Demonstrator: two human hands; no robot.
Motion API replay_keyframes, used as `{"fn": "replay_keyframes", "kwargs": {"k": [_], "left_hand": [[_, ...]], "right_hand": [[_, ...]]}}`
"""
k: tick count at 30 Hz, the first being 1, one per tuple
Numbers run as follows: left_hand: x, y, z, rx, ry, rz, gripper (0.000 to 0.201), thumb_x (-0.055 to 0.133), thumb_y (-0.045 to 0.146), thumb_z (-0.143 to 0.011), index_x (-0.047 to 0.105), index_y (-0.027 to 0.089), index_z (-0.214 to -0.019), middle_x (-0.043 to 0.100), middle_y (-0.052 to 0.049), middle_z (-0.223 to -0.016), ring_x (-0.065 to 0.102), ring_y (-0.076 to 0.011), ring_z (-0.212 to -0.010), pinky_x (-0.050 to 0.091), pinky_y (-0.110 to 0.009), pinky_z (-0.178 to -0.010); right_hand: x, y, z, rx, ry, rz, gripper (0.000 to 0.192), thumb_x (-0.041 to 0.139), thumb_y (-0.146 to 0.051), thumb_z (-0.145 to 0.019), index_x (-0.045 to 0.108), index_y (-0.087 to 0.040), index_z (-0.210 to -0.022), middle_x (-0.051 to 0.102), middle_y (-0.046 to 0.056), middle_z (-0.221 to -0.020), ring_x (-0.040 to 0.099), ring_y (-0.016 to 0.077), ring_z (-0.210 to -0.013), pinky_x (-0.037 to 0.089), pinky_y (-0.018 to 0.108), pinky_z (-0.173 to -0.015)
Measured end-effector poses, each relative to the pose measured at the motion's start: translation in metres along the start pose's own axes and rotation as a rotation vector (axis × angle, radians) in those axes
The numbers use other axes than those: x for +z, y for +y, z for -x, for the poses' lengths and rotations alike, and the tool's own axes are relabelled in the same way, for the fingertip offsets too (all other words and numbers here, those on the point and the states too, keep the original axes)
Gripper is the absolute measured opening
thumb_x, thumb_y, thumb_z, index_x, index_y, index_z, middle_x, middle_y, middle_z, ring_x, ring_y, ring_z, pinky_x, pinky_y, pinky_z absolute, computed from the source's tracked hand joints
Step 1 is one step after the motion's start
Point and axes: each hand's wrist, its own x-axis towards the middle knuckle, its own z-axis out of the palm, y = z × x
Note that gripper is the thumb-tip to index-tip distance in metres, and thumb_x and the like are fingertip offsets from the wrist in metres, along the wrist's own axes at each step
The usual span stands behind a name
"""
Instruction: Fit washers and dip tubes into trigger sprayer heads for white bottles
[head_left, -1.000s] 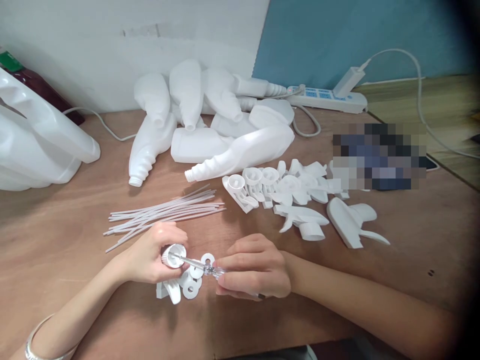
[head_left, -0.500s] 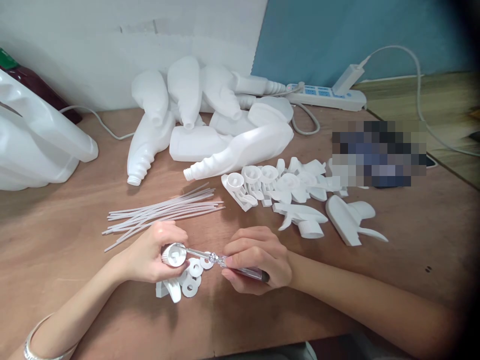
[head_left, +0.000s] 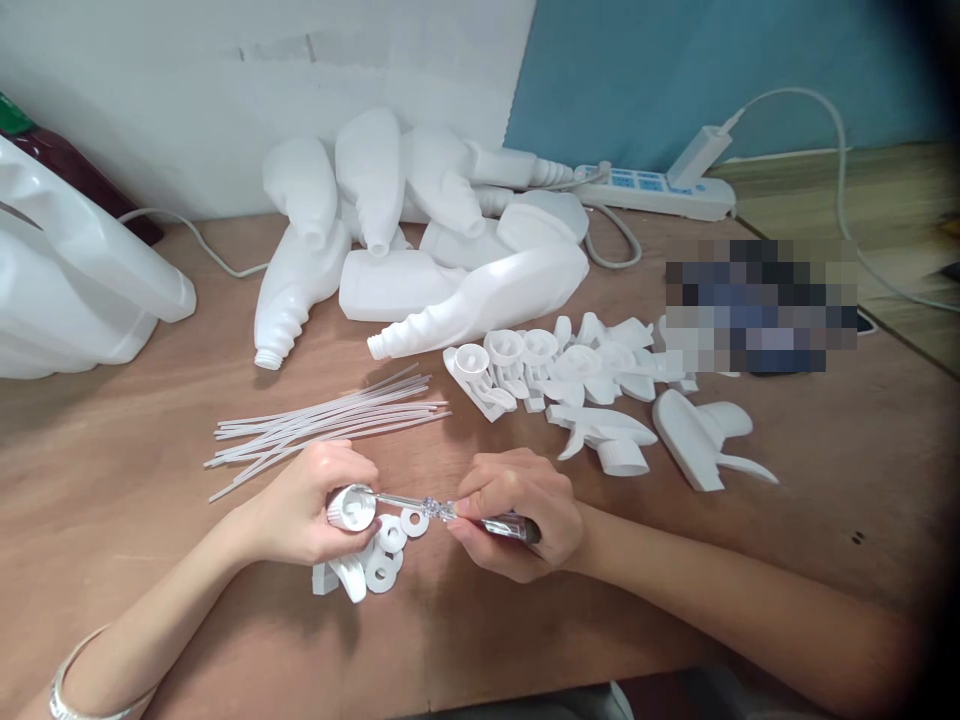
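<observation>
My left hand (head_left: pixel 311 505) is closed around a white trigger spray head (head_left: pixel 354 509), its round collar turned open side out. The trigger part sticks out below my fingers. My right hand (head_left: pixel 525 512) grips the clear handle of a screwdriver (head_left: pixel 403 502). Its metal shaft points left, and the tip is at the collar's rim; whether it reaches inside I cannot tell. White ring washers (head_left: pixel 381 573) lie in a small pile on the table just below the screwdriver, partly behind the spray head.
Thin white tubes (head_left: pixel 322 425) lie beyond my left hand. More spray heads (head_left: pixel 577 375) are grouped beyond my right. White bottles (head_left: pixel 480 300) are heaped near the wall, beside a power strip (head_left: pixel 697 200). Large white containers (head_left: pixel 75 270) stand at left. A blurred patch covers something at right.
My right hand has turned a little around the screwdriver, and the handle now sits slightly higher and flatter. My left hand keeps its grip on the spray head, almost unmoved.
</observation>
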Motion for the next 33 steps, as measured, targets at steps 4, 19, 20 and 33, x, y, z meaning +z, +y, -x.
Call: {"fn": "replay_keyframes", "kwargs": {"k": [4,19,20,33], "left_hand": [[0.002,-0.001,0.000,0.015,0.027,0.007,0.015,0.048,0.016,-0.063,0.037,0.016,-0.053,0.040,0.003,-0.049,0.032,-0.0089,-0.049,0.026,-0.025,-0.055],[-0.002,-0.003,0.000,0.036,0.009,0.057,0.018,0.048,0.016,-0.065,0.034,0.017,-0.052,0.044,0.002,-0.048,0.034,-0.0102,-0.049,0.026,-0.027,-0.055],[-0.003,-0.003,0.000,0.040,0.011,0.068,0.018,0.047,0.016,-0.064,0.034,0.017,-0.052,0.043,0.002,-0.048,0.033,-0.0102,-0.048,0.026,-0.027,-0.055],[-0.003,-0.003,0.000,0.033,-0.045,0.087,0.017,0.048,0.015,-0.062,0.033,0.017,-0.054,0.039,0.003,-0.050,0.032,-0.0097,-0.050,0.026,-0.026,-0.056]], "right_hand": [[0.000,-0.007,-0.001,0.136,-0.033,-0.066,0.013,0.057,-0.007,-0.073,0.050,-0.017,-0.078,0.059,0.002,-0.061,0.054,0.0081,-0.050,0.042,0.017,-0.046],[-0.010,-0.002,-0.009,0.886,-0.095,-0.704,0.010,0.056,-0.022,-0.083,0.049,-0.017,-0.079,0.066,0.008,-0.095,0.066,0.0142,-0.074,0.056,0.026,-0.057],[-0.010,0.000,-0.011,0.913,-0.092,-0.739,0.010,0.056,-0.022,-0.083,0.048,-0.017,-0.079,0.066,0.008,-0.095,0.067,0.0152,-0.076,0.057,0.028,-0.061],[-0.011,0.001,-0.012,0.919,-0.103,-0.704,0.008,0.060,-0.018,-0.079,0.053,-0.015,-0.077,0.068,0.009,-0.095,0.067,0.0138,-0.073,0.056,0.030,-0.068]]}}
